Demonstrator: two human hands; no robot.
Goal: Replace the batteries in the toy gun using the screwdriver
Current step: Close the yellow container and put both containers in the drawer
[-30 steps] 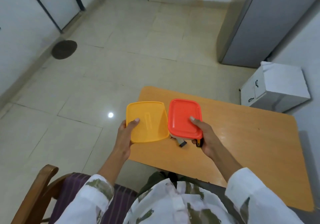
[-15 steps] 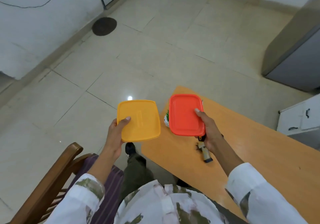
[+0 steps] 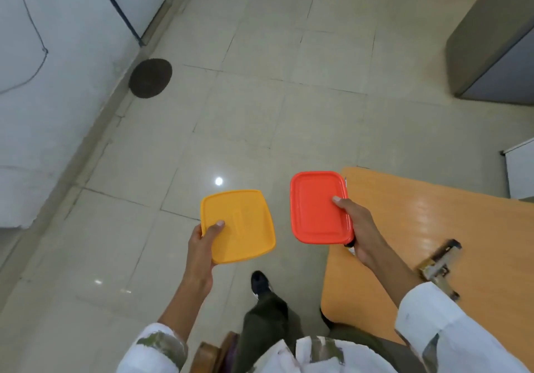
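The toy gun lies untouched near the desk's front edge. The person has swung both boxes out past its left edge: left hand fingers grip the yellow box, right hand fingers the red box. Battery work looks unstarted.

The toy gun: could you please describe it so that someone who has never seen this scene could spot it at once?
Find the orange table at the lower right. On it, just right of the person's right forearm, lies the toy gun. Unlike the flat yellow lid and red lid held up nearby, it is a dull tan-and-dark angular shape that nobody touches.
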